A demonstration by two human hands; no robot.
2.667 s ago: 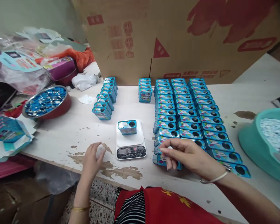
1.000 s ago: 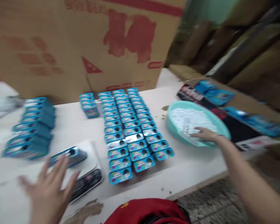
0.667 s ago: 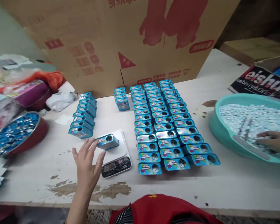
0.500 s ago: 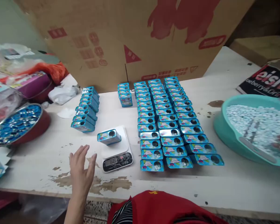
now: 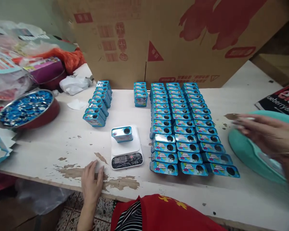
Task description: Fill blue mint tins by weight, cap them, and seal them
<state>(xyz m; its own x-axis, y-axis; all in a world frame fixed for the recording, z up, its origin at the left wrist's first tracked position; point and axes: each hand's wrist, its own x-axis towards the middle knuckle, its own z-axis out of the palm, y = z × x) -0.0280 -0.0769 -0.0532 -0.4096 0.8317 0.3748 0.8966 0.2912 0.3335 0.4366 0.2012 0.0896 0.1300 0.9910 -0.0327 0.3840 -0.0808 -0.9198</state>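
Observation:
My left hand (image 5: 92, 183) lies on the table near its front edge, fingers apart and holding nothing. Up and to the right of it is a small digital scale (image 5: 127, 160) with a lit display. A blue candy tin (image 5: 122, 134) with a round hole in its top stands on the scale's white plate. At the far right my right hand (image 5: 271, 133) is raised above the teal basin (image 5: 243, 154), its fingers pinched together. It is slightly blurred, and what the fingers hold, if anything, cannot be made out. My forearm and hand hide most of the basin's inside.
Several rows of open blue tins (image 5: 185, 130) fill the middle right. Other tins (image 5: 95, 118) stand in a left row and a short stack (image 5: 141, 99). A red bowl of blue wrapped pieces (image 5: 54, 110) is at left. A large cardboard box (image 5: 130, 69) stands behind.
My right hand has risen out of the white candies in the basin and moved left. My left hand has come down onto the table. The view has shifted.

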